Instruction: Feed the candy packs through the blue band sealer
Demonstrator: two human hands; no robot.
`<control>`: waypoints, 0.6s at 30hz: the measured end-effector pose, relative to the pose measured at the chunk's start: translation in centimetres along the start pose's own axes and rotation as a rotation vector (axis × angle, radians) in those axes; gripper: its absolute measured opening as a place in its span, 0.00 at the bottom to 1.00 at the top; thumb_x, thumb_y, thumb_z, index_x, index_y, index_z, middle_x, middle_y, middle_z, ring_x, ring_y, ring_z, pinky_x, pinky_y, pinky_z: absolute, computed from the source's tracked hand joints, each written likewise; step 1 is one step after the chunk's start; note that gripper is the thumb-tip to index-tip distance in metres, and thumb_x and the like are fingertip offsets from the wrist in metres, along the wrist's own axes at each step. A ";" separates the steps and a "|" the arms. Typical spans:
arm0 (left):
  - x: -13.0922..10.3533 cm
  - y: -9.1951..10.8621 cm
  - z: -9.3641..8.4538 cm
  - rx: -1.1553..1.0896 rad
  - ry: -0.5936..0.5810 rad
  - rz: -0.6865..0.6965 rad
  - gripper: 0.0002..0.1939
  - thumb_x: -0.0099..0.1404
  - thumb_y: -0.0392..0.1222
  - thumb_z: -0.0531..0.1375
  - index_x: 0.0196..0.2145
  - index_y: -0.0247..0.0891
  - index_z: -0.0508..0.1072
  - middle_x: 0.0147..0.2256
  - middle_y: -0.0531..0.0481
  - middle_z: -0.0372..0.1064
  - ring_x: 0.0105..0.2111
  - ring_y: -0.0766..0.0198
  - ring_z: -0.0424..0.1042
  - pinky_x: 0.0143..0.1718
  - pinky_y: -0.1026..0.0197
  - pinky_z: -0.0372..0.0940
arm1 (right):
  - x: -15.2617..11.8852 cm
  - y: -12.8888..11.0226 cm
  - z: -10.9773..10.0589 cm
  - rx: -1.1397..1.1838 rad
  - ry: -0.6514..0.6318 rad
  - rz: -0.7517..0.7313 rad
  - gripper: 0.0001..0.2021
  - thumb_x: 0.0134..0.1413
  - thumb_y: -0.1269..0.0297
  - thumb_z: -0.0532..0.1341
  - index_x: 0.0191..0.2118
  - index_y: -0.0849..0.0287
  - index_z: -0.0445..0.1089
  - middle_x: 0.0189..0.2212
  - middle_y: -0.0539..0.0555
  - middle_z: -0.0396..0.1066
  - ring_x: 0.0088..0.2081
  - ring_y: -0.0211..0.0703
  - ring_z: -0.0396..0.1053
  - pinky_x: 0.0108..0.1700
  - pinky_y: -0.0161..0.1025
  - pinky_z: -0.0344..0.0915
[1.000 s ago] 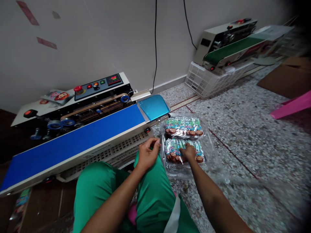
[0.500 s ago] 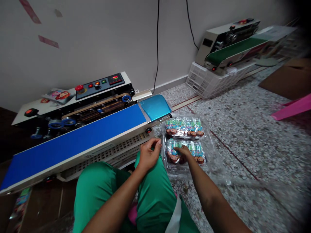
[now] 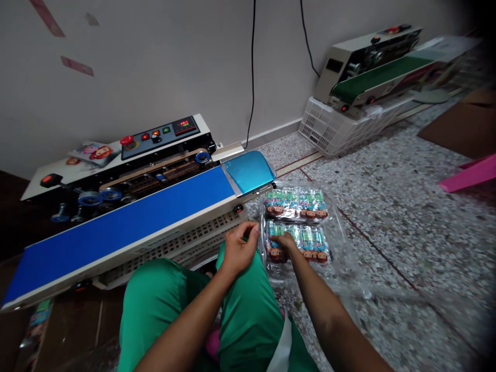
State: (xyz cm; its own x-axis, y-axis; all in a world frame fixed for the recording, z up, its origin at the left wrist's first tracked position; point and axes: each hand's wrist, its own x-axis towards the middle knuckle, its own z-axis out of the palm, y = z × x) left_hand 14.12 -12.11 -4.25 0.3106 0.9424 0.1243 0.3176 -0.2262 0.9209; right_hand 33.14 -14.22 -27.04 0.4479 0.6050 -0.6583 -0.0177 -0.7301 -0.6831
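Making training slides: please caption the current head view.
Right hand at the nearer row of shiny packets in a clear tray, left hand just beside it, a blue belt alongside.

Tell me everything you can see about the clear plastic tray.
The tray looks thin, shiny and see-through, with a raised rim. It lies on the speckled floor, holding two rows of green, blue and brown printed packets. The right hand reaches in toward the left end of the nearer row; the left hand is beside the tray's left edge, contact unclear.
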 end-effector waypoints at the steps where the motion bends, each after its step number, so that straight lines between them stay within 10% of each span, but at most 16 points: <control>1: 0.0 0.0 0.0 0.001 -0.002 0.000 0.09 0.63 0.43 0.55 0.33 0.37 0.73 0.27 0.52 0.72 0.27 0.67 0.69 0.31 0.66 0.61 | -0.1 -0.1 0.0 0.001 0.005 -0.004 0.13 0.32 0.66 0.68 0.27 0.61 0.67 0.20 0.49 0.69 0.21 0.36 0.65 0.22 0.31 0.59; 13: -0.1 0.2 -0.4 0.053 -0.027 -0.008 0.11 0.64 0.45 0.54 0.33 0.37 0.73 0.28 0.52 0.73 0.28 0.66 0.70 0.32 0.66 0.62 | -3.2 1.3 -3.0 0.150 0.003 -0.173 0.16 0.34 0.63 0.67 0.34 0.59 0.69 0.30 0.54 0.76 0.29 0.43 0.72 0.30 0.35 0.68; 18: 1.4 -0.5 -0.3 0.195 -0.255 -0.097 0.12 0.62 0.46 0.55 0.37 0.38 0.73 0.32 0.49 0.75 0.31 0.62 0.72 0.34 0.63 0.64 | -4.6 1.4 -5.5 0.193 0.013 -0.231 0.19 0.32 0.58 0.69 0.34 0.61 0.71 0.32 0.56 0.76 0.31 0.46 0.73 0.33 0.38 0.69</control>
State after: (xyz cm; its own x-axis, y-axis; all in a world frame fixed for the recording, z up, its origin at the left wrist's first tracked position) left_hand 14.10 -10.57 -4.46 0.4770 0.8753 -0.0793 0.5147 -0.2050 0.8325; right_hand 35.93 -19.78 -23.25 0.4712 0.7433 -0.4748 -0.0829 -0.4986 -0.8629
